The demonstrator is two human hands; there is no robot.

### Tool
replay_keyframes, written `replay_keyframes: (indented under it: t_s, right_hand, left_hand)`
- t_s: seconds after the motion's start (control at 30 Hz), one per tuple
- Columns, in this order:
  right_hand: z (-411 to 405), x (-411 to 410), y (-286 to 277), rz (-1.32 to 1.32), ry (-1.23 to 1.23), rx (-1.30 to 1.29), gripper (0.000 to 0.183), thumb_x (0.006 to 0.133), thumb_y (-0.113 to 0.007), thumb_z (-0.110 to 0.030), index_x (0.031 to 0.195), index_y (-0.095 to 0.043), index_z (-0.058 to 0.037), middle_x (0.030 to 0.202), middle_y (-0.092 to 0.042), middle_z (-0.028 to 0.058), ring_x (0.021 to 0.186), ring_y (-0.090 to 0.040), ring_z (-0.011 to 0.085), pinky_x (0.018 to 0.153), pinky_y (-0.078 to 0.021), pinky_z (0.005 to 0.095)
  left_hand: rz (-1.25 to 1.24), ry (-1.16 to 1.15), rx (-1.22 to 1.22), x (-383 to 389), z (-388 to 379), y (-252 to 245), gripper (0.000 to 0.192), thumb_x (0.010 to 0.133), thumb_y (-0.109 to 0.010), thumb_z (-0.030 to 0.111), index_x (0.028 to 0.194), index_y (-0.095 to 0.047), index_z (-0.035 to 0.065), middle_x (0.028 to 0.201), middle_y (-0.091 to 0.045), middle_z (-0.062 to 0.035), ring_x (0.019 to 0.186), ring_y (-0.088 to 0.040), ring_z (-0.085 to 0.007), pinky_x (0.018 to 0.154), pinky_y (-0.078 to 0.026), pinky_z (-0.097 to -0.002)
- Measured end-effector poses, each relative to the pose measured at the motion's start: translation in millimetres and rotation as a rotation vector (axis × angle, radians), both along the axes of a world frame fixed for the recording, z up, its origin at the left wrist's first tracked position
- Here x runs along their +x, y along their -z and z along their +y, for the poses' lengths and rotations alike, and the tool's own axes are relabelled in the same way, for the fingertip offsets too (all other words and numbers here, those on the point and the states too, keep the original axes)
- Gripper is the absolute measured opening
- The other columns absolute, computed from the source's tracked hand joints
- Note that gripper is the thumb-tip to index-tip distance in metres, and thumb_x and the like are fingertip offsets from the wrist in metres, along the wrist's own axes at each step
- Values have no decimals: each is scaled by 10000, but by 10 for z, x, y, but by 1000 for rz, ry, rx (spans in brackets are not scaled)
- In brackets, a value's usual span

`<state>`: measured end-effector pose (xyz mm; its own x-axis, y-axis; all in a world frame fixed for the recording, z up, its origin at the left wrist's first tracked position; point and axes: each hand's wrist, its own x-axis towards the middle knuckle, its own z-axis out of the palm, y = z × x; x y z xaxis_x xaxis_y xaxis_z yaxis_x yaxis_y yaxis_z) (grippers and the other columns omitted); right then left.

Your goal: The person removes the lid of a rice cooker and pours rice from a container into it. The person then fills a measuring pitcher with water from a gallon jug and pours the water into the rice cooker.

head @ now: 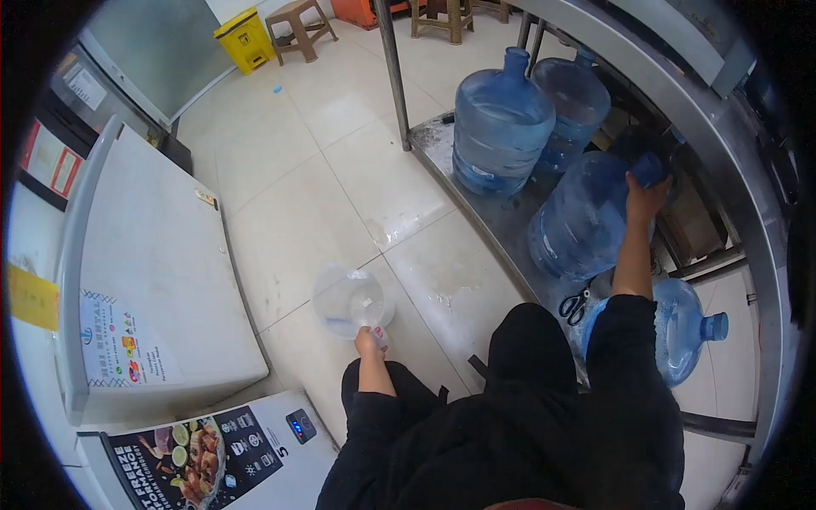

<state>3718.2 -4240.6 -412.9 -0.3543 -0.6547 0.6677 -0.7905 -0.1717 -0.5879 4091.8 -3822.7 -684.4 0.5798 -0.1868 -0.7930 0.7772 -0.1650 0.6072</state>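
My right hand (647, 199) grips the neck of a large blue water-cooler bottle (577, 217), which leans on the metal lower shelf. My left hand (370, 344) is closed on the near side of a clear plastic container (347, 303), perhaps a jug, low over the tiled floor. Something pinkish shows at those fingers, too small to name. Beyond the gripped bottle, a bottle with water in it (503, 127) stands upright, with another bottle (570, 105) behind it. Close to my right arm, a bottle (679, 331) lies on its side, partly hidden by my sleeve.
Black-handled scissors (575, 307) lie on the shelf (488, 223). Its metal post (394, 76) rises ahead. White chest freezers (159, 223) stand at left. Wet patches (452, 284) mark the floor. Farther off are a yellow bin (245, 39), a brown stool (299, 29) and a blue cap-like piece (277, 89).
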Motion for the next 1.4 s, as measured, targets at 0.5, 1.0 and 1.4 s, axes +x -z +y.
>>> replay_keyframes:
  t_s: [0.5, 1.0, 1.4]
  right_hand:
    - [-1608, 2153, -240, -243, -788, 388, 808, 569, -693, -346, 1206, -323, -14, 1207, -369, 165, 1088, -381, 270, 907, -298, 334]
    - [-1986, 2389, -52, -697, -1325, 688, 442, 555, -569, -90, 991, -520, -37, 871, -576, 71, 797, -545, 183, 750, -423, 286]
    - [323, 3933, -50, 294, -1532, 354, 571, 451, -668, -138, 992, -517, -34, 877, -567, 100, 837, -544, 194, 758, -410, 277]
  left_hand:
    - [-31, -389, -180, 278, -798, 33, 192, 743, -400, 254, 818, -488, 101, 619, -452, -13, 592, -448, -167, 811, -259, -603]
    - [-116, 212, -116, 1491, -2106, -1608, 137, 702, -432, 245, 726, -388, 118, 568, -379, 18, 512, -398, -95, 644, -439, -442]
    - [-879, 738, 136, 1605, -1524, -1080, 301, 689, -427, 253, 667, -534, -27, 541, -501, -114, 536, -488, -216, 568, -428, -357]
